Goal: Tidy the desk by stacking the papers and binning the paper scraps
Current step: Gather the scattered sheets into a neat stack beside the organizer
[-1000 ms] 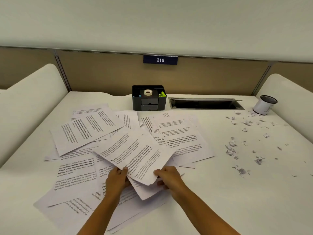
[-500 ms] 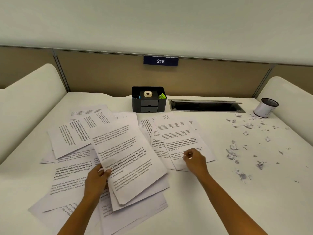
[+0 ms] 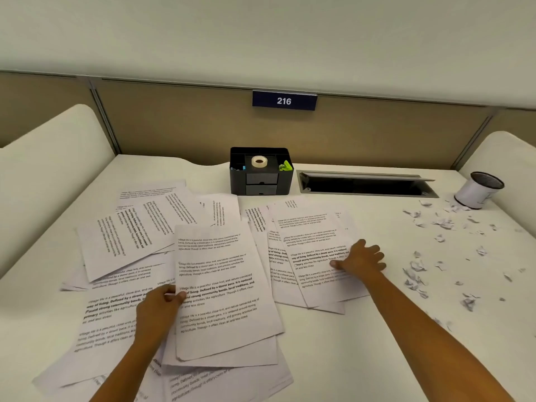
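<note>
Left hand (image 3: 159,307): thumb and fingers pinched on the left edge of the top white printed sheet (image 3: 220,288), which lies portrait-wise on a loose pile of similar sheets at the near centre of the white desk (image 3: 333,352). Right hand (image 3: 361,261): fingers spread and pressed flat on a second white printed sheet (image 3: 314,256), to the right of the first; it is not gripping anything. The hands are well apart.

Scattered white printed papers (image 3: 130,242): spread across the left and centre of the desk, overlapping at many angles, some turned sideways. Text is black, in short paragraphs with some bold lines. Legible: "Village life is a peaceful, close-knit, and nature-connected way of living. Defined by a slower pace, it is centered around strong community bonds".

Small torn white paper scraps (image 3: 417,274): strewn on the right side of the desk, apart from the sheets.

White cylindrical cup with dark inside (image 3: 478,194): far right, behind the scraps; its marking is unreadable.

Black plastic desk organiser (image 3: 261,181): at the back centre, holding a roll of clear tape (image 3: 259,161) and a green clip (image 3: 285,165). Just right of it, a grey recessed cable tray (image 3: 368,185).

Dark blue plate (image 3: 284,100) on the beige partition reads "216".
</note>
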`<state>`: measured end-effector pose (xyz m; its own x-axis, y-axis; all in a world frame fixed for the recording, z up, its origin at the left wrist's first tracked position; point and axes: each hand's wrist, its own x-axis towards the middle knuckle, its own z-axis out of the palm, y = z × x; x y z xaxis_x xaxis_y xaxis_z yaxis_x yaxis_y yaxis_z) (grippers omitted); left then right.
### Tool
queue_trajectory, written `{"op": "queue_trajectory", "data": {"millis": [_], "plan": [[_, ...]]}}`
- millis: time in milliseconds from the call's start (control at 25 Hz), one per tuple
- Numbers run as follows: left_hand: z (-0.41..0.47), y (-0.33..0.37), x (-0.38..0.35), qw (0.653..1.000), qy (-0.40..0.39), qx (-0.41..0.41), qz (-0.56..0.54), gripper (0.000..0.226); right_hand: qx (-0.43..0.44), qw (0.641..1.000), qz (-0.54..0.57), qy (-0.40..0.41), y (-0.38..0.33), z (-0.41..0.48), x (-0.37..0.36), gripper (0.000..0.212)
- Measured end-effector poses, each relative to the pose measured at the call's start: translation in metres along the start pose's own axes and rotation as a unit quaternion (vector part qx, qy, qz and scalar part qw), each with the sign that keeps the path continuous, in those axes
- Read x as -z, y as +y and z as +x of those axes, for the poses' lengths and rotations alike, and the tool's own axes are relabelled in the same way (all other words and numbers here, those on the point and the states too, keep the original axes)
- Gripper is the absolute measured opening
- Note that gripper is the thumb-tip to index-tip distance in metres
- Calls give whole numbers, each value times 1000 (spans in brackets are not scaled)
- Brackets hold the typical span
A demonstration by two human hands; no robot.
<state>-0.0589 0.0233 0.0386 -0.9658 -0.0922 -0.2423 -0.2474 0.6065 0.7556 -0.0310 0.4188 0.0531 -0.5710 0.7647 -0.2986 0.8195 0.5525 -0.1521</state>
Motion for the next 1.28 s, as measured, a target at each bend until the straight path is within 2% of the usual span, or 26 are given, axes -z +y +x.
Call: {"op": "queue_trajectory", "data": {"millis": [120,200,400,520,600,800,1000,1280], "plan": [[10,5,-1,1000,7,1,2,28,-13,999,6,-35,-2,9,6,102],[14,6,-1,1000,5,7,8,33,-2,999,25,-49,-3,10,8,99],[19,8,5,1000,27,9,-2,34,18,979,201,-21,-10,-8,-1,53],[22,10,9,998,56,1,-13,27,4,973,232,-13,-16,-30,-21,42],[24,12,10,998,55,-6,-9,26,-13,978,210,4,-21,-42,-29,45],[22,8,6,998,57,-8,-12,32,-51,996,47,52,-38,-62,-34,67],[17,3,1,999,51,-2,-19,34,-70,986,150,27,-51,-65,-33,65],[16,4,-2,999,35,-3,-26,36,-89,968,234,-25,-45,-57,-19,94]]}}
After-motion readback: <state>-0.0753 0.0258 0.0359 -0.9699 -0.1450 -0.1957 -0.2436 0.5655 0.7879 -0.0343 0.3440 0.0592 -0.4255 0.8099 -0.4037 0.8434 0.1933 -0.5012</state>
